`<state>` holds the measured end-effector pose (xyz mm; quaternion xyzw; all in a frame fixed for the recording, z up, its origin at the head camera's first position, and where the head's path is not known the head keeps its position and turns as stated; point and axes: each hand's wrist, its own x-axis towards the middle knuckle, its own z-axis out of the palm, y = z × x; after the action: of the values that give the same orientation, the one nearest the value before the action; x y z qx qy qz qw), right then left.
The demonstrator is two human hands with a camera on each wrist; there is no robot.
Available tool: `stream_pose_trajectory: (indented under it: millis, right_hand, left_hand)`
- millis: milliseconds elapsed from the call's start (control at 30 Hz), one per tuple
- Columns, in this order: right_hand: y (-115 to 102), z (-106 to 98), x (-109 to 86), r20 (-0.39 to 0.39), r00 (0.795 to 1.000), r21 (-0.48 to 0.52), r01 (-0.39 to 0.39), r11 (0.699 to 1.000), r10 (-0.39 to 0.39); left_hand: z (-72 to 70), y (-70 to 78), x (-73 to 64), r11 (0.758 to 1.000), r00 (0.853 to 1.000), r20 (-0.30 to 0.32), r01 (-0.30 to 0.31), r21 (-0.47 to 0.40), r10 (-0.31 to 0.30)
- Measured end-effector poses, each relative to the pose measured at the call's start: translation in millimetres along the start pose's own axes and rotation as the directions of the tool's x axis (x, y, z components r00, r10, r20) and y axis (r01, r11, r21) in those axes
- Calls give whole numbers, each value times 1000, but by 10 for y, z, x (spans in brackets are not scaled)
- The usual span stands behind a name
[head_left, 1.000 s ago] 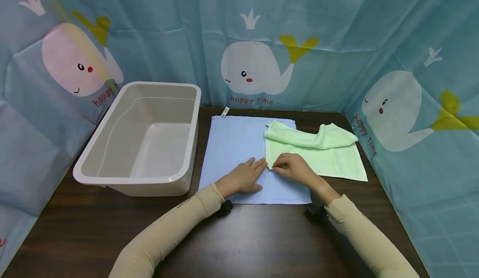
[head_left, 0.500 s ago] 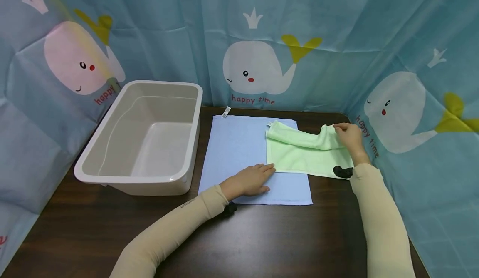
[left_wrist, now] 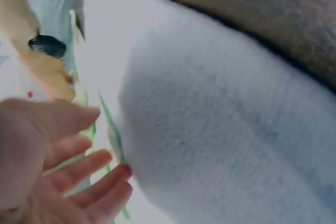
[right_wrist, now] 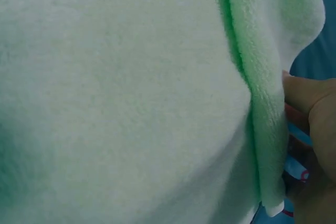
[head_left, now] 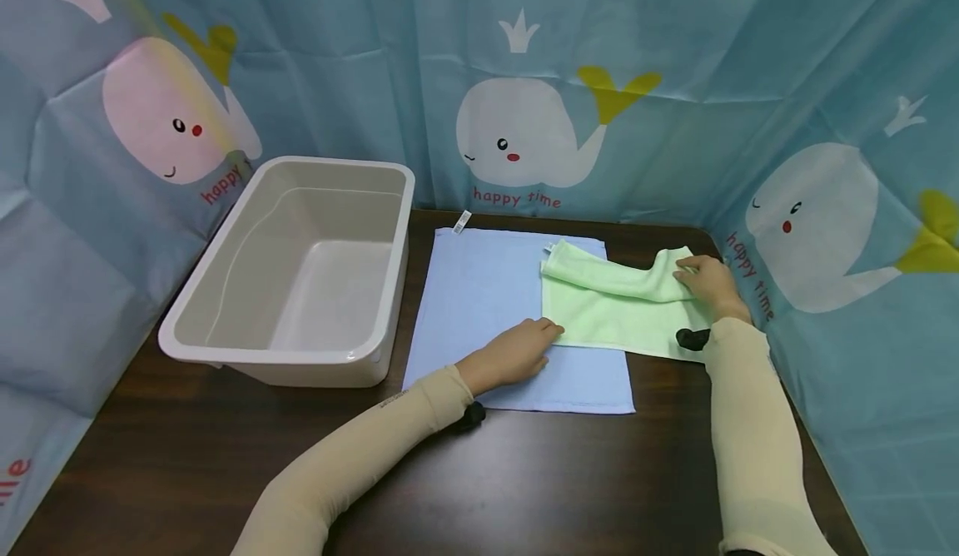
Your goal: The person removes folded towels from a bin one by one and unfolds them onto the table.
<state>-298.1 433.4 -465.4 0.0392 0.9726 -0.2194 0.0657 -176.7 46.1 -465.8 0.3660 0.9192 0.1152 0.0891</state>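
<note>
A light green towel (head_left: 599,315) lies partly over a pale blue towel (head_left: 479,281). Along its far side the green towel has a loosely turned-over strip (head_left: 607,275). My left hand (head_left: 511,356) rests at the green towel's near left corner, fingers extended; the left wrist view has those fingers (left_wrist: 107,187) by the green edge. At the right end of the turned-over strip, my right hand (head_left: 710,283) touches the cloth with thumb and fingers apart. In the right wrist view its thumb (right_wrist: 304,93) lies against the strip, the other fingers partly hidden.
A deep beige plastic tub (head_left: 375,354) stands left of the towels on the dark wooden table (head_left: 569,489). Blue curtains (head_left: 360,98) printed with whales hang close behind and at both sides. The blue towel carries a white tag (head_left: 461,222) at its far left.
My right hand went from the near left corner to the far right corner of the green towel, then loosened and shifted slightly nearer. My left hand moved slightly right onto the green corner.
</note>
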Motion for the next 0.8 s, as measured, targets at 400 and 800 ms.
stream_pose_trajectory:
  millis: [400, 800]
  right_hand:
    - [42, 30, 14, -32, 999, 17, 8, 1000, -7]
    - [32, 51, 19, -41, 999, 7, 25, 1000, -25]
  left_hand:
    - [110, -21, 217, 981, 962, -224, 126, -149, -157]
    - [153, -174, 267, 807, 900, -312, 71, -586, -305]
